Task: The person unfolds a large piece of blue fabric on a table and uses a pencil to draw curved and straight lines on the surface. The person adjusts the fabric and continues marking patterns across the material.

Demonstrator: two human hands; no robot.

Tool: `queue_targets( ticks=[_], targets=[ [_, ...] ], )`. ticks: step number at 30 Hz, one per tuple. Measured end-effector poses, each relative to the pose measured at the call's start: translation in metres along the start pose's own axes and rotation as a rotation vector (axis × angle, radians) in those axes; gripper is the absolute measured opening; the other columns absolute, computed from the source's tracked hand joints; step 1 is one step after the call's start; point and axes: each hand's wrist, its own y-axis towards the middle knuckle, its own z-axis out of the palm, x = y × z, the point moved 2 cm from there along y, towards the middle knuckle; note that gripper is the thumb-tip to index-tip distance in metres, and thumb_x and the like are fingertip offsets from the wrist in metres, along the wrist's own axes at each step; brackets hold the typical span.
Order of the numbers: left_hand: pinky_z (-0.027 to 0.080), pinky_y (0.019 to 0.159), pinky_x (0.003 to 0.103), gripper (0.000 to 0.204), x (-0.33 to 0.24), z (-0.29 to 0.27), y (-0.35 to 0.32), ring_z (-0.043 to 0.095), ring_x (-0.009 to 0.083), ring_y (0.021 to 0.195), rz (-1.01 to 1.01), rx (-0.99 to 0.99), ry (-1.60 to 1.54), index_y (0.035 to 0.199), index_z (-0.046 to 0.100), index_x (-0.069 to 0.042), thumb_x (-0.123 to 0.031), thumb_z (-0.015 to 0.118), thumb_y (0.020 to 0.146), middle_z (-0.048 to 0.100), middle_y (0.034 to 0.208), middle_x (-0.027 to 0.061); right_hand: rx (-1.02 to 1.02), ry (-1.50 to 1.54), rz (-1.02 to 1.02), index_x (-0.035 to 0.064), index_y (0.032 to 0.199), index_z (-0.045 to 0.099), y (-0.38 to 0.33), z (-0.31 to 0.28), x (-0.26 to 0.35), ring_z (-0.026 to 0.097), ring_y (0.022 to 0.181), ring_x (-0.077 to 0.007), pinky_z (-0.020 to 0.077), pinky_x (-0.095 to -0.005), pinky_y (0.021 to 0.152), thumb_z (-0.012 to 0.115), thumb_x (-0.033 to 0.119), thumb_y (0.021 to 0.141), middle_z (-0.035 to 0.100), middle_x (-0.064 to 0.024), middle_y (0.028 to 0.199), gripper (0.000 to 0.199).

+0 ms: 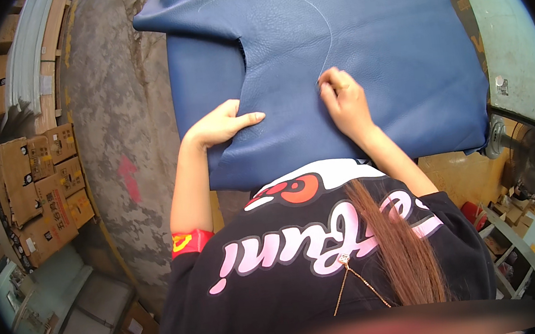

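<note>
Left hand (pixel 221 125) flat on blue leather (pixel 360 59)

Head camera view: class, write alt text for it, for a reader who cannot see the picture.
A person bends over a blue leather sheet, the left hand pressed flat on it and the right hand pinched at the end of a thin curved line drawn on it. Cardboard boxes stand on the floor at left and a fan at right.

two hands (pixel 221 125) on one blue leather hide (pixel 359 46), four-ish cardboard boxes (pixel 42 191) stacked left, one fan (pixel 527 153) right
</note>
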Motion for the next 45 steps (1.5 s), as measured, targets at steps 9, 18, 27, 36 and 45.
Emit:
queue_targets(
  ticks=[9, 18, 27, 36, 45],
  targets=[
    [0.05, 0.088, 0.028, 0.044, -0.004, 0.004, -0.002, 0.062, 0.0128, 0.097, 0.057, -0.157, 0.002, 0.119, 0.06, 0.006, -0.031, 0.064, 0.095, 0.067, 0.11, 0.0082, -0.066, 0.507, -0.035, 0.0032, 0.098, 0.063, 0.079, 0.012, -0.025, 0.065, 0.088, -0.0171, 0.049, -0.0323, 0.08, 0.059, 0.013, 0.092, 0.067, -0.007, 0.09, 0.013],
    [0.05, 0.086, 0.026, 0.038, -0.001, 0.0, 0.0, 0.062, 0.0104, 0.094, 0.102, -0.184, -0.132, 0.114, 0.061, 0.004, -0.03, 0.059, 0.099, 0.068, 0.107, 0.0065, -0.105, 0.041, -0.194, 0.004, 0.079, 0.06, 0.116, 0.026, -0.038, 0.058, 0.084, -0.0257, 0.0464, -0.0378, 0.078, 0.058, 0.015, 0.082, 0.06, -0.0093, 0.079, 0.012],
    [0.04, 0.059, 0.019, 0.032, 0.004, -0.022, 0.007, 0.048, 0.0013, 0.068, -0.06, -0.129, -0.116, 0.097, 0.059, -0.005, -0.037, 0.058, 0.098, 0.057, 0.081, -0.0063, -0.114, 0.107, -0.094, 0.0036, 0.084, 0.059, 0.126, 0.025, -0.044, 0.058, 0.091, -0.0249, 0.0463, -0.0371, 0.081, 0.058, 0.018, 0.085, 0.062, -0.0087, 0.084, 0.015],
    [0.047, 0.066, 0.018, 0.033, 0.012, -0.026, 0.011, 0.06, 0.0044, 0.081, -0.008, -0.048, -0.395, 0.114, 0.057, -0.001, -0.031, 0.053, 0.101, 0.065, 0.101, 0.0023, -0.161, 0.127, -0.028, 0.0036, 0.083, 0.06, 0.129, 0.025, -0.043, 0.059, 0.088, -0.0245, 0.0474, -0.0371, 0.079, 0.057, 0.017, 0.085, 0.062, -0.0092, 0.083, 0.014],
    [0.05, 0.093, 0.031, 0.04, 0.01, -0.028, 0.009, 0.062, 0.0165, 0.108, 0.031, 0.066, -0.413, 0.127, 0.052, 0.004, -0.028, 0.048, 0.103, 0.062, 0.123, 0.0118, -0.159, 0.328, 0.111, 0.0044, 0.087, 0.062, 0.133, 0.016, -0.065, 0.061, 0.078, -0.0136, 0.0476, -0.0275, 0.074, 0.054, 0.013, 0.09, 0.065, -0.0064, 0.085, 0.011]
  ],
)
